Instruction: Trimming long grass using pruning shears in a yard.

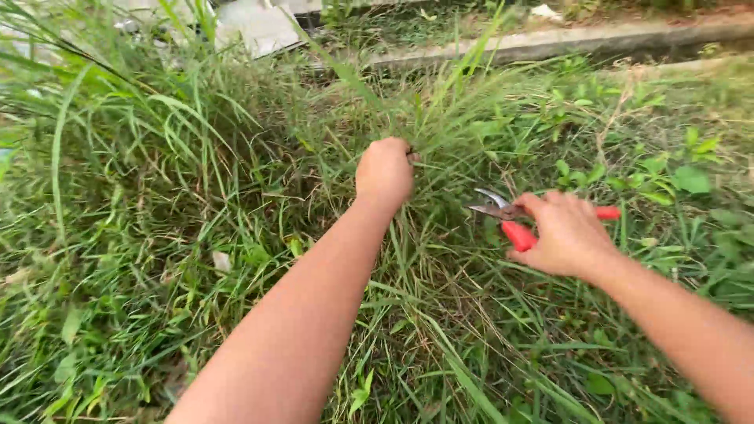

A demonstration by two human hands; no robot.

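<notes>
Step in hand: gathering and cutting tall grass. The left hand point(384, 171) is closed in a fist around a tuft of long grass blades point(440, 118), bunching them upright and holding them taut; the fist sits at the middle of the clump, above the roots. The right hand point(567, 233) is wrapped around a pair of pruning shears point(510, 213) with red handles. The metal blades point left toward the gripped tuft and stand slightly apart, just beside the stems but not visibly touching them. The lower handle shows below the fingers; the upper handle tip pokes out to the right of the knuckles.

Judgement on the next move: the blades appear to need to go lower and further left, to the stems beneath the left fist, then close. The fist needs to keep the tuft tight so the stems do not bend away from the edge. Risk: the blades are near the left wrist line, so the cut wants to stay well below the fist.

Surface: no bench; the work is on open ground, thickly overgrown. Long green and yellowing grass fills the left and centre, and low broad-leaved weeds point(675, 177) spread on the right. A small pale scrap point(221, 261) lies in the grass on the left.

Surroundings: outdoors, daylight. A concrete kerb point(565, 41) runs across the top, with pale slabs point(263, 25) at upper left.
</notes>
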